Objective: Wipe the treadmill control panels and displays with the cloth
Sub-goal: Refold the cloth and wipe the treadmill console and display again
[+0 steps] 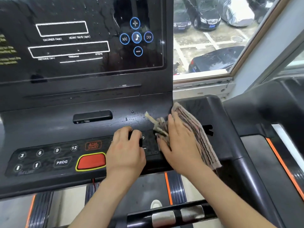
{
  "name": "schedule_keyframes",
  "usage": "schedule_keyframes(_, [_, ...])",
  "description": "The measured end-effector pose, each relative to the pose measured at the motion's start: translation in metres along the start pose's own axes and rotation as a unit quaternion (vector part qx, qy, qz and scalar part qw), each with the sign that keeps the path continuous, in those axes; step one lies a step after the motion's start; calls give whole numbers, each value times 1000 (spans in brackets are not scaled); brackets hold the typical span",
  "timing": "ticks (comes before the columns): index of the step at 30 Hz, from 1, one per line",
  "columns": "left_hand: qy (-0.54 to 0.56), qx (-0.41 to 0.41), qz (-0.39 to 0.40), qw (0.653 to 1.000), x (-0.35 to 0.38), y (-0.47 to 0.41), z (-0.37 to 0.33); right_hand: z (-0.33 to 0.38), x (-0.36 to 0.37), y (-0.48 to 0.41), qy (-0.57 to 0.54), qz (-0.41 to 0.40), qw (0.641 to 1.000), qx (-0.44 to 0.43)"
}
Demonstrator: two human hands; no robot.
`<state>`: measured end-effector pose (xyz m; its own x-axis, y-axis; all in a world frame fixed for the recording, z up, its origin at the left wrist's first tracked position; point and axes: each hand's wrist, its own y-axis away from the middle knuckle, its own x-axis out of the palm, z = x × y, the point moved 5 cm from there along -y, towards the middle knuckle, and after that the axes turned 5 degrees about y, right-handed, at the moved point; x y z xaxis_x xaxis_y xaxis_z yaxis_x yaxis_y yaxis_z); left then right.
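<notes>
Upper left, the display (pixel 74 46) looks streaked and spotted with wet, so it may dry smeary if it gets no further pass. Lower left, the panel (pixel 69 155) carries its number keys and a STOP/START key, then the red button (pixel 91 161); any stray press there might wake the belt under the person's feet. Above it a small port (pixel 93 116) sits close to droplets in the centre of the frame, and I'd worry about moisture creeping in. The left hand (pixel 126 152), centre, has its fingers curled over a dark lump (pixel 135 139) on the panel; what that is I cannot tell, but leaning on it could trigger something. Just right of it, the right hand (pixel 179 145) lies flat, fingers straight, pressing the folded cloth (pixel 197 134) against the panel's right end; the thumb is hidden. Held only by pressure, the cloth could slide off the edge, and its loose tail near the fingertips could snag or drag across keys.
</notes>
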<state>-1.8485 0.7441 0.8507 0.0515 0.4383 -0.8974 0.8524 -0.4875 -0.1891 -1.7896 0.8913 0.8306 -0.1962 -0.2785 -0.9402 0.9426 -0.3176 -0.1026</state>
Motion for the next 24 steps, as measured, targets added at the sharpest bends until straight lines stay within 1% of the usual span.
schedule_keyframes(2, [18,1,1,1000,0,-2,-2,4,4,28,-16,2,999,-33])
schedule_keyframes(3, [25,-5,1,1000,0,-4,-2,3,5,28,-37,-3,999,-36])
schedule_keyframes(5, [31,-15,2,999,0,-7,-1,-1,5,7,-87,-24,996,-9])
schedule_keyframes(7, [30,-14,-3,999,0,-10,-1,-2,5,-28,-119,-25,992,12])
schedule_keyframes(10, [42,-6,-10,999,-4,-13,-6,0,6,-66,-74,-30,996,34])
schedule_keyframes(12, [60,-9,-18,998,-8,-18,-4,2,6,-65,-22,-46,998,37])
schedule_keyframes(14, [50,10,-22,998,-11,-21,7,11,7,-48,46,-38,998,9])
schedule_keyframes(15, [28,30,-17,999,-11,-20,14,20,9,-36,70,-23,997,-23])
schedule_keyframes(17, [-12,57,7,998,-13,-12,27,42,16,-14,80,2,992,-101])
schedule_keyframes(18, [-21,51,7,998,-16,-9,36,54,17,-9,73,10,989,-127])
schedule_keyframes(19, [-25,36,-9,999,-23,-8,45,61,18,-9,67,15,988,-142])
schedule_keyframes(22, [-57,-23,-102,993,-55,-14,81,79,19,-29,56,31,982,-178])
schedule_keyframes(24, [-83,-46,-117,989,-68,-20,107,94,21,-44,47,40,978,-200])
